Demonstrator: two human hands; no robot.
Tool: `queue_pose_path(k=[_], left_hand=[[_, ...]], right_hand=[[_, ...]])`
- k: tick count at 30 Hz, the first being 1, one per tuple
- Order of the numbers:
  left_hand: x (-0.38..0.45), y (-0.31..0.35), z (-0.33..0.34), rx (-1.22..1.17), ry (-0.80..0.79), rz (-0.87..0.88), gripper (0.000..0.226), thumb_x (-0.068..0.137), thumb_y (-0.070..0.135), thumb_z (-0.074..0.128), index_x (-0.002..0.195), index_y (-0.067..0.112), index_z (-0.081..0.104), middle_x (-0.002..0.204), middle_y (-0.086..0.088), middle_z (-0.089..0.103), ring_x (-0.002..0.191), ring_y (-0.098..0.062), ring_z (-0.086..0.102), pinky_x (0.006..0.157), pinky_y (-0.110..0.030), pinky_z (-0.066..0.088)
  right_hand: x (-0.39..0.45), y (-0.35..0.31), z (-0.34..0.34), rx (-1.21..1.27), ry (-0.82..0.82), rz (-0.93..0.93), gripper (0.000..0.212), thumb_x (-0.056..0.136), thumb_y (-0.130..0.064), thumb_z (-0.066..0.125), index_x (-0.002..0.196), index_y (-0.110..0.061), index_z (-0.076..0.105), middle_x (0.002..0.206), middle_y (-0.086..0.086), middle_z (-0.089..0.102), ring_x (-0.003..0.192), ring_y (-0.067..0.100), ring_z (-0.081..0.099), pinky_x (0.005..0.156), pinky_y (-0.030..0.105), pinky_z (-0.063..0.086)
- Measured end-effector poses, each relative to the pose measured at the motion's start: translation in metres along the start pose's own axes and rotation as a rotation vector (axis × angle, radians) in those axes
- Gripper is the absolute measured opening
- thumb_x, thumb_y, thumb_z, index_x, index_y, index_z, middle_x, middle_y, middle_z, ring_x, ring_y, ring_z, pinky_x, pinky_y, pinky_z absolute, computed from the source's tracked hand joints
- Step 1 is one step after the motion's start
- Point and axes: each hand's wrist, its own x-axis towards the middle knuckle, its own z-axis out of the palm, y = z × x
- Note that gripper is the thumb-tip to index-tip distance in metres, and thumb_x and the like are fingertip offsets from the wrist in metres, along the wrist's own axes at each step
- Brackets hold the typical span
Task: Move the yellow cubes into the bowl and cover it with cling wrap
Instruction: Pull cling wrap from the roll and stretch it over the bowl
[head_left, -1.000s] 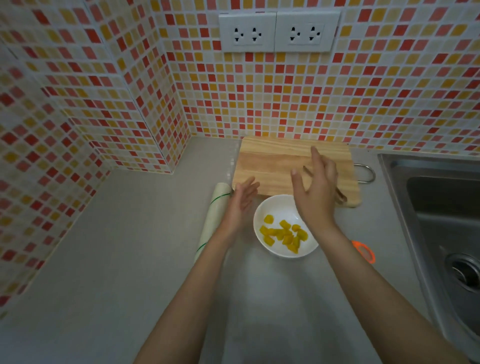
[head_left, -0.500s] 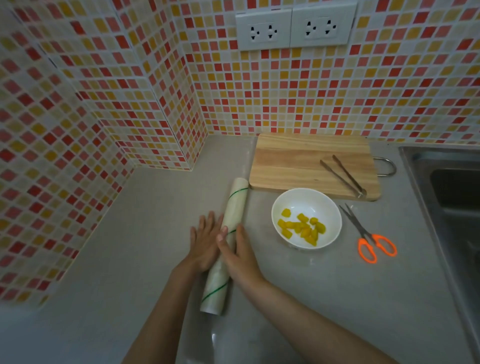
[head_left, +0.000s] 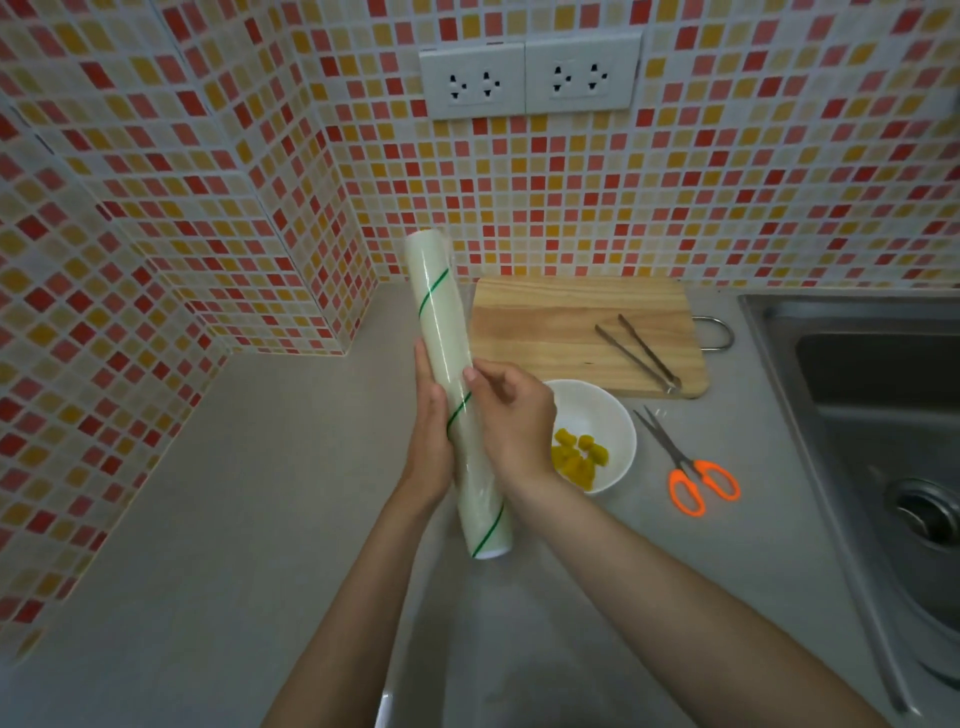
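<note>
Head view: the grey counter (head_left: 218, 519) fills most of the scene, with a steel sink (head_left: 878, 415) at the right and a wooden cutting board (head_left: 550, 327) at the back carrying a pair of metal tongs (head_left: 636, 349). Largest of the task's things is the roll of cling wrap (head_left: 441, 332), held up off the counter and tilted, its far end toward the tiled wall and its near end toward the person. The left hand (head_left: 428, 436) lies along the roll's left side, fingers closed around it from behind; the right hand (head_left: 511, 421) curls over the right side, its thumb and fingertips (head_left: 470, 375) pressed to the film as if feeling for the loose edge (whether an edge has been found cannot be told). The white bowl (head_left: 621, 431) sits on the counter just right of the right hand, partly hidden by it, and the yellow cubes (head_left: 576, 457) are already heaped inside, none visible on the board. Orange-handled scissors (head_left: 685, 467) lie beside the bowl, apart from it. So the cubes look done and the covering step is in hand. The next move probably calls for peeling up the film's edge, drawing out a sheet wider than the bowl, and bringing it over the rim to the right; thin film may cling to itself.
</note>
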Motion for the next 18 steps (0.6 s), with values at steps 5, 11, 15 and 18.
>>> queue_pose_path(k=[5,11,15,18], left_hand=[[0.013,0.015,0.035,0.105,-0.067,0.095,0.059,0.096,0.035,0.034,0.146,0.04,0.003,0.143,0.041,0.008,0.129,0.026,0.017,0.105,-0.003,0.021],[0.015,0.02,0.06,-0.004,-0.108,0.127,0.059,0.094,0.029,0.047,0.143,0.046,0.019,0.141,0.04,0.028,0.127,0.016,0.036,0.094,-0.003,0.036],[0.015,0.022,0.068,-0.086,-0.097,0.111,0.058,0.093,0.026,0.05,0.138,0.054,0.027,0.139,0.044,0.031,0.13,0.013,0.036,0.094,-0.004,0.037],[0.014,0.025,0.071,-0.122,-0.1,0.076,0.059,0.093,0.023,0.049,0.139,0.051,0.025,0.137,0.044,0.028,0.125,0.02,0.036,0.089,0.0,0.037]], right_hand=[[0.023,-0.014,-0.034,-0.024,0.145,-0.062,0.009,0.082,-0.009,0.065,0.076,-0.014,0.07,0.078,0.003,0.072,0.076,0.016,0.069,0.079,0.034,0.056],[0.03,-0.017,-0.058,-0.2,0.182,-0.15,0.008,0.088,-0.014,0.056,0.08,-0.015,0.058,0.074,-0.005,0.061,0.072,0.012,0.058,0.068,0.023,0.046],[0.031,-0.015,-0.061,-0.205,0.172,-0.158,0.01,0.094,-0.012,0.044,0.087,-0.011,0.05,0.081,0.005,0.057,0.076,0.019,0.054,0.07,0.031,0.041],[0.033,-0.013,-0.061,-0.185,0.15,-0.15,0.01,0.097,-0.014,0.038,0.091,-0.011,0.046,0.079,0.007,0.054,0.073,0.02,0.052,0.068,0.032,0.04]])
